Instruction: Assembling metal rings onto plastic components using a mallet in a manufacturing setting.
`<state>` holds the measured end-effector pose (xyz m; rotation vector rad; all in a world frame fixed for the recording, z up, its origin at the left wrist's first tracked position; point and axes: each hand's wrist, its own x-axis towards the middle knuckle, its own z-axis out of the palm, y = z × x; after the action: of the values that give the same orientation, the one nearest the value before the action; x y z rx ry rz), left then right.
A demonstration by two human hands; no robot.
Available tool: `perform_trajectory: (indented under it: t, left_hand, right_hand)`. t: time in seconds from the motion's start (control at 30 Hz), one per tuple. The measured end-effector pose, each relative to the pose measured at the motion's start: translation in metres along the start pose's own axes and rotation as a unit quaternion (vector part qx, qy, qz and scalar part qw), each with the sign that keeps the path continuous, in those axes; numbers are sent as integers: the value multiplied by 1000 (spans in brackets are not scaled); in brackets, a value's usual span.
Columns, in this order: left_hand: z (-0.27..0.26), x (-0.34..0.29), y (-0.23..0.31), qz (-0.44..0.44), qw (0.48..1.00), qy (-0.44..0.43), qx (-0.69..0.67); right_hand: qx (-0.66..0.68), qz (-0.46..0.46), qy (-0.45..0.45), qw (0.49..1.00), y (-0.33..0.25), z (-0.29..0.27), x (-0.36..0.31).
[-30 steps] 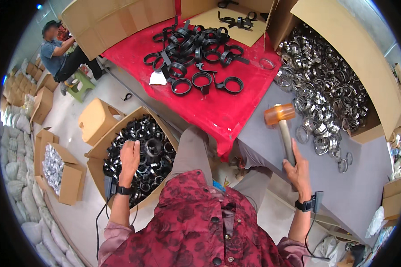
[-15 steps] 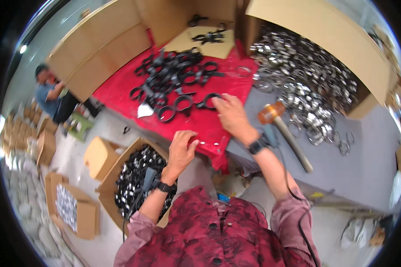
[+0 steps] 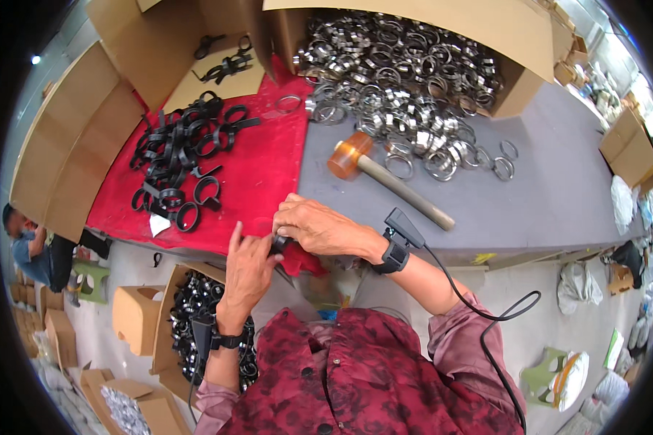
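piece: i saw a small black piece (image 3: 279, 245) between the two hands, just above the near edge of the red cloth, partly covered by fingers.
right hand: i had the right hand (image 3: 318, 228) reaching in from the right, its fingers curled nearly closed, with hold of the black piece at their tips.
left hand: i saw the left hand (image 3: 248, 274) half open beside it, index finger raised, thumb side at the piece; whether it also gripped, i could not tell.
wrists: each carried a dark strap with a small cabled box.
red cloth (image 3: 272, 181): it covered the left part of the desk and bore a heap of black ring clamps (image 3: 173, 170), with a white scrap (image 3: 159, 225) at the near side.
hammer (image 3: 400, 188): it lay on the bare grey desk (image 3: 544, 167), amber head toward the cloth.
silver rings (image 3: 406, 80): they filled a cardboard box (image 3: 517, 88) and spilled from it onto the desk, near the hammer.
floor: at lower left i saw a box (image 3: 165, 341) of black rings, next to a tan stool (image 3: 134, 319).
co-worker (image 3: 30, 250): seated at far left, near a green stool (image 3: 91, 283).
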<state>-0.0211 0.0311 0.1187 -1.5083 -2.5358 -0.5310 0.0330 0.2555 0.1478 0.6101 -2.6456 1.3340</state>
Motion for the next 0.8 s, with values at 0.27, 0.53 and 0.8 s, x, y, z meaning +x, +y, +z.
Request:
perform_trajectory:
  t: [0.27, 0.53, 0.8]
  left_hand:
    - [-2, -14, 32, -174, 906, -41, -384]
    - [31, -38, 34, -204, 808, -1, -553]
    - [37, -49, 36, -222, 796, 2, -563]
  right_hand:
    - [-310, 115, 251, 910, 67, -73, -99]
    - [-325, 235, 155, 903, 115, -118, -149]
    - [-119, 184, 348, 911, 107, -128, -147]
